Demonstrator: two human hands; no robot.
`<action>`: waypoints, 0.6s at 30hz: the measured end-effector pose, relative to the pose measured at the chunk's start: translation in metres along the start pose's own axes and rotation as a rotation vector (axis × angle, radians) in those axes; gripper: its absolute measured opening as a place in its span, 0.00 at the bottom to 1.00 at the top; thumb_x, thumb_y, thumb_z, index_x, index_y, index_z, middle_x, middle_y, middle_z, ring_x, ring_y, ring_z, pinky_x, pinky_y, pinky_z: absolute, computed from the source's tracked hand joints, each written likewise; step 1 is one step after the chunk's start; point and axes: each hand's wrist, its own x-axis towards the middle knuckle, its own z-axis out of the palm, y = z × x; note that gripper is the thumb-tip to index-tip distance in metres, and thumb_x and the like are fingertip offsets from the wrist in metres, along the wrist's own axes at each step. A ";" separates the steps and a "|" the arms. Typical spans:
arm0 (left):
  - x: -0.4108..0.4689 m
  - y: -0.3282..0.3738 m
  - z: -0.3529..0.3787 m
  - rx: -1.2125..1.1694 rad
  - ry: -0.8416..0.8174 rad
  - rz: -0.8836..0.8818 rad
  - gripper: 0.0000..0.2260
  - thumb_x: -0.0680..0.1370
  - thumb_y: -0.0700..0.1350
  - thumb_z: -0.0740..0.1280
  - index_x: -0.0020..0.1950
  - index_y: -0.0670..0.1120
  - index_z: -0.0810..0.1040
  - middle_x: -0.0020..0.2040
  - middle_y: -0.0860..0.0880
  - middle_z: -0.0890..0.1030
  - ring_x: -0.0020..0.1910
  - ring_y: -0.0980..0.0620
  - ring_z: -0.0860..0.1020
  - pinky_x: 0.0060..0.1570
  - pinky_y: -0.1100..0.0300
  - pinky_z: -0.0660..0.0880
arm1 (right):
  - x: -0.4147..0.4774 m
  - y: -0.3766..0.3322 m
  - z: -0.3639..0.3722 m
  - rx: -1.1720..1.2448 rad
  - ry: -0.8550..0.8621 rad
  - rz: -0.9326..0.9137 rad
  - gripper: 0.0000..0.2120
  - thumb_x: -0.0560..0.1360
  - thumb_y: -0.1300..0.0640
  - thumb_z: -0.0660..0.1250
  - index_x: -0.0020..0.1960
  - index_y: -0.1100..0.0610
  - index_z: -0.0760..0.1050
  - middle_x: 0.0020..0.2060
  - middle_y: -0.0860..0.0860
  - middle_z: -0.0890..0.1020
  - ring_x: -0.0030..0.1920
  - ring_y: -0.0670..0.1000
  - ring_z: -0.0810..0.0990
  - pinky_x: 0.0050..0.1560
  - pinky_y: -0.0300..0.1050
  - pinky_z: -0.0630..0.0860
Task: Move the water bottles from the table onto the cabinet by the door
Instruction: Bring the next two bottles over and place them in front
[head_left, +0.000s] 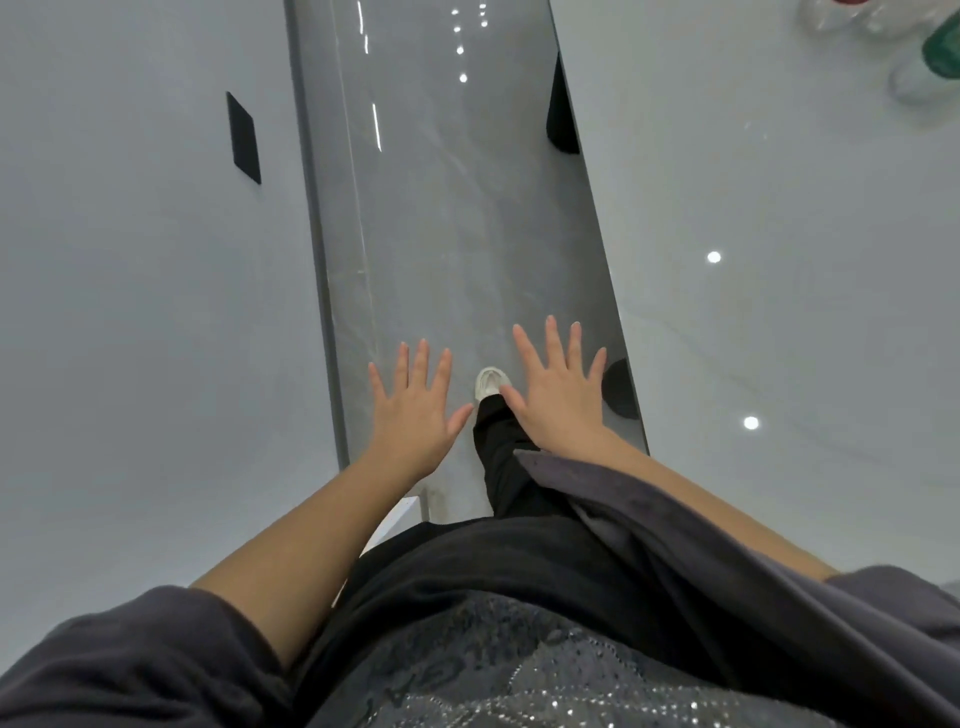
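Observation:
My left hand (413, 402) and my right hand (558, 387) are held out flat over the grey floor, fingers spread, nothing in either. On the right runs a glossy white table (779, 312). At its far right corner stand clear water bottles (852, 15), cut off by the frame edge, and a bottle with a green label (943, 49). Both hands are far from them. No cabinet or door shows in this view.
A white wall (130, 312) with a black panel (243, 137) lines the left. Between wall and table runs a narrow strip of shiny grey floor (441, 208). My white shoe (488, 382) steps on it. Black table legs (561, 111) show under the table edge.

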 end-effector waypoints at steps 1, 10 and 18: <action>0.011 -0.005 -0.011 0.007 -0.004 0.010 0.33 0.80 0.64 0.47 0.80 0.49 0.43 0.80 0.44 0.43 0.78 0.42 0.41 0.73 0.37 0.42 | 0.013 -0.002 -0.008 0.010 -0.002 0.011 0.35 0.80 0.37 0.53 0.80 0.45 0.40 0.80 0.56 0.43 0.78 0.63 0.38 0.73 0.70 0.43; 0.115 -0.021 -0.105 -0.073 0.103 0.063 0.33 0.80 0.63 0.50 0.80 0.49 0.45 0.80 0.44 0.46 0.79 0.42 0.42 0.73 0.36 0.43 | 0.105 -0.008 -0.096 -0.019 0.163 0.044 0.36 0.79 0.38 0.57 0.80 0.47 0.47 0.80 0.58 0.48 0.79 0.64 0.44 0.74 0.70 0.48; 0.219 -0.013 -0.164 0.043 0.074 0.395 0.34 0.78 0.64 0.45 0.80 0.47 0.49 0.80 0.42 0.49 0.79 0.41 0.46 0.72 0.35 0.46 | 0.169 0.017 -0.136 0.078 0.149 0.364 0.33 0.81 0.39 0.52 0.81 0.49 0.45 0.80 0.58 0.45 0.78 0.65 0.43 0.73 0.69 0.48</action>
